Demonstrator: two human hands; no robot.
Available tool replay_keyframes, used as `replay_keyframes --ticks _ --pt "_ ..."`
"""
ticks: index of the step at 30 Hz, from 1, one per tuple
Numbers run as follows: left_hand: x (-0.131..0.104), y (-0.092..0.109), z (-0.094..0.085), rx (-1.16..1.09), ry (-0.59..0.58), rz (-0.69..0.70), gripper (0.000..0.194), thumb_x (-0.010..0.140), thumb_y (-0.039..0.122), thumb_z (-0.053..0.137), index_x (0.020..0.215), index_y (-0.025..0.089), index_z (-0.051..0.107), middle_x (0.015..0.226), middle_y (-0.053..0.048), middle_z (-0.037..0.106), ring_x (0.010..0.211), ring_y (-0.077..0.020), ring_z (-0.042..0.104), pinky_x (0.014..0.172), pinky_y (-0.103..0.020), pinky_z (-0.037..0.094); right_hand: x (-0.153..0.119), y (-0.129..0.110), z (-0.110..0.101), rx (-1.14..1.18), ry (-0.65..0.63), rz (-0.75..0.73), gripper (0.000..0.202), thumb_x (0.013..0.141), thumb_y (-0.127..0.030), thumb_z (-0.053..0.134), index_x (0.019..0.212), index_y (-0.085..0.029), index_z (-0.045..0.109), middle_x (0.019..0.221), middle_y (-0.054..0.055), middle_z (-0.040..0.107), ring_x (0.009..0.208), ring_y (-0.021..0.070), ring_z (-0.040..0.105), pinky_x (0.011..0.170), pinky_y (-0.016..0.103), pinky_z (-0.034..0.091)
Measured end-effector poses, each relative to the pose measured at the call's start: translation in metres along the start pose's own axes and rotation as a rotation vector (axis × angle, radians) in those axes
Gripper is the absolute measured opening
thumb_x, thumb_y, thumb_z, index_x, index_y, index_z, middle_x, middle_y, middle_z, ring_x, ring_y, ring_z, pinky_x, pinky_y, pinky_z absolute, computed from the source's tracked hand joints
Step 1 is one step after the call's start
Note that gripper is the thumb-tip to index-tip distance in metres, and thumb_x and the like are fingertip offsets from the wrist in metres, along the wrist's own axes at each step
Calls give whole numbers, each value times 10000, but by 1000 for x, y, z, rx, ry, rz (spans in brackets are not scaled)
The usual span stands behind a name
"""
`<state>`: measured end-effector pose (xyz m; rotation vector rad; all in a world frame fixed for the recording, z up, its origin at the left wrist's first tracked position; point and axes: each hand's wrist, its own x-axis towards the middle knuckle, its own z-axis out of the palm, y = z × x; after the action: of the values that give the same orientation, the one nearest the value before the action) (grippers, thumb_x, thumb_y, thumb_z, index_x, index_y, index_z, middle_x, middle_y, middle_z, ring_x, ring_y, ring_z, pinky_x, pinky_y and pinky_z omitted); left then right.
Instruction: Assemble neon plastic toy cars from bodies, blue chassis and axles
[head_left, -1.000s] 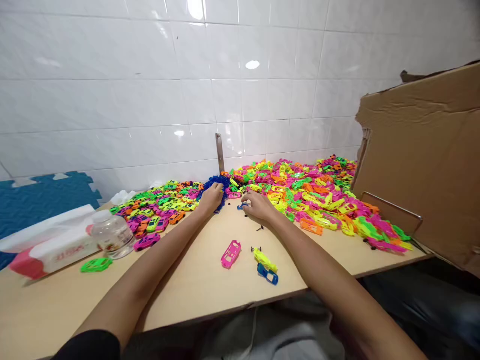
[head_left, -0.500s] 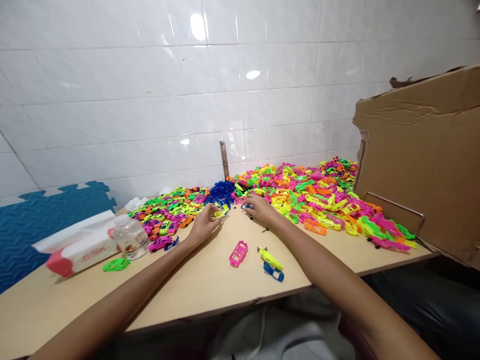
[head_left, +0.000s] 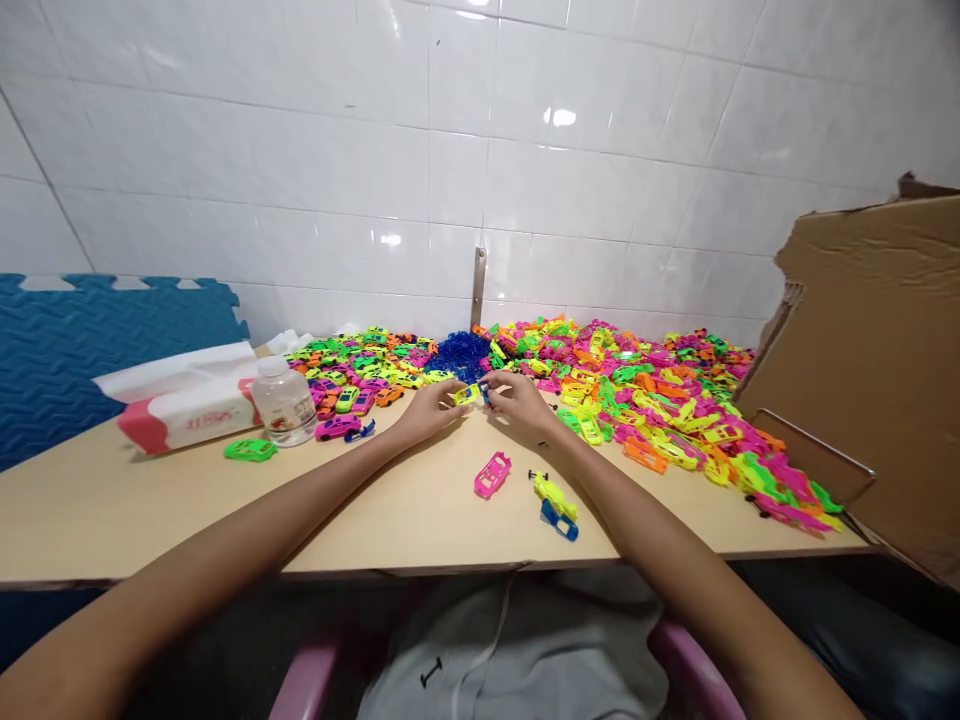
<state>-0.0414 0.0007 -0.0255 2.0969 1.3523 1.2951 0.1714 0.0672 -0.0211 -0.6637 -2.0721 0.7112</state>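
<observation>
Between the fingertips of my left hand is a yellow toy car body. My right hand pinches a small blue plastic car part right beside the yellow body; whether the two touch is hard to tell. Both hands are closed, just above the table in front of a heap of blue parts. Nearer to me lie a pink car body, a yellow car body by a black wheel axle, and a blue car part.
Toy cars are heaped on the left, loose car bodies on the right. A clear bottle, a tissue pack and a green car body stand or lie at left. A cardboard box rises at right. One axle rests on my lap.
My hands have come closer together, bringing the yellow car body and the blue part side by side. The camera view has shifted, with more of my lap showing.
</observation>
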Motion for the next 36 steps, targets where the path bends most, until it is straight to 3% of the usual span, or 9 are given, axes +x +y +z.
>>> replay_keyframes --ticks 6,14,17,23,26,30,33,36 --pt "-1 1 -2 -12 8 3 512 776 478 752 1161 147 684 1190 -139 717 882 -240 715 772 -363 601 -1 2 4 133 16 49 204 792 -230 634 983 -164 659 896 57 712 768 189 718 601 255 598" --pt "0 -8 -6 -50 27 -24 458 740 359 762 1148 158 701 1234 -136 704 900 -233 703 795 -368 591 -2 -1 0 63 3 27 303 914 -359 593 1093 -152 721 900 75 724 604 137 641 536 242 526" --pt "2 -14 -7 -90 18 -34 387 735 295 736 1095 156 712 1133 -116 734 843 -214 704 779 -356 587 -2 -3 4 7 -23 -2 246 910 -308 612 1036 -153 755 868 67 732 536 114 600 544 243 497" --pt "6 -24 -5 -198 -7 -62 317 731 277 755 997 132 663 917 -90 742 773 -201 717 769 -360 593 -3 -9 17 -24 -28 -44 136 840 -281 721 882 -154 740 726 29 709 626 158 662 609 256 516" --pt "5 -22 -6 -244 -13 -60 360 703 296 804 980 136 638 885 -74 728 753 -193 720 767 -366 599 -2 -13 21 -73 20 -69 115 828 -270 739 796 -160 725 741 34 703 662 155 660 638 254 510" --pt "3 -16 -8 -270 -22 -50 565 654 287 856 1155 138 641 963 -83 731 815 -201 722 816 -380 596 -1 -13 19 -135 88 -72 110 812 -231 748 746 -156 704 722 34 681 663 156 643 626 254 485" --pt "1 -13 -9 -269 -56 -64 582 659 313 856 1181 123 682 1016 -108 742 879 -231 725 857 -397 583 -2 -9 17 -132 108 -49 125 797 -233 765 784 -152 671 718 21 670 626 152 639 587 247 474" --pt "0 -9 -7 -270 -86 -88 521 670 353 851 1105 97 723 971 -127 760 890 -266 731 841 -411 586 -4 -8 16 -122 105 -39 212 803 -243 766 958 -160 649 743 -2 662 589 140 632 545 232 460"
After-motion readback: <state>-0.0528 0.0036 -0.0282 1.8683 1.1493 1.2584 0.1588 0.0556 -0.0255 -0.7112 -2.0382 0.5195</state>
